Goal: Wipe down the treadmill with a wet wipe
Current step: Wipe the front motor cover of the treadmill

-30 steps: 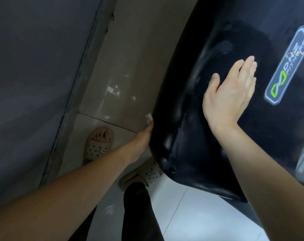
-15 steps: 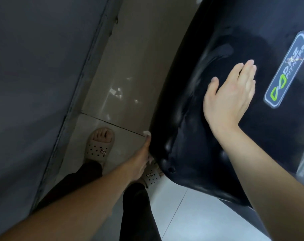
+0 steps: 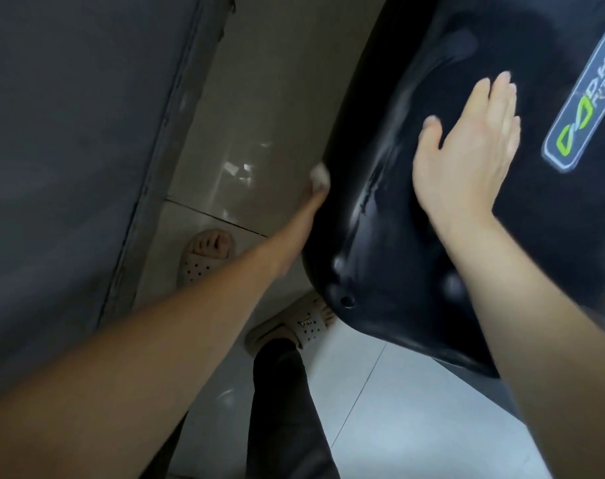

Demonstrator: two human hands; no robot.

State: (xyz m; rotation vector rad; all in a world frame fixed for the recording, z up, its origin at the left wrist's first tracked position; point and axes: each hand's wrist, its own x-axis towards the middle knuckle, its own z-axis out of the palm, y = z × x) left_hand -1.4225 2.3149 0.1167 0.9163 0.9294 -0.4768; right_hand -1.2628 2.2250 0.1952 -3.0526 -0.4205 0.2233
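While the wet wipe (image 3: 319, 175) is only a small white wad peeking out at the left rim of the treadmill's black motor cover (image 3: 391, 236), that's where the action is. It sits pinched at the tip of the left hand (image 3: 306, 209), pressed against the outer edge of the shell, with the tiled floor (image 3: 415, 392) below it. The rim runs roughly top to bottom in the view, curving round toward the person's feet, so my guess is the next stroke follows that long edge up or down, not across the top.

The left hand is clearly the nearer one to the wipe, since it's the one holding it. Its fingers are mostly hidden behind the cover's edge, so I can't say exactly how they curl, only that they're closed on the wad.

The right hand (image 3: 467, 157) is well apart from the wipe, lying flat on top of the cover with fingers straight and together, thumb splayed, holding nothing. Looks like it's just bracing. Just beyond its fingertips is the grey and green DHZ logo badge (image 3: 584, 112).

Further out: two pale perforated clogs, one (image 3: 204, 257) by the grey wall (image 3: 69, 150), the other (image 3: 294, 326) tucked under the cover's lower corner.
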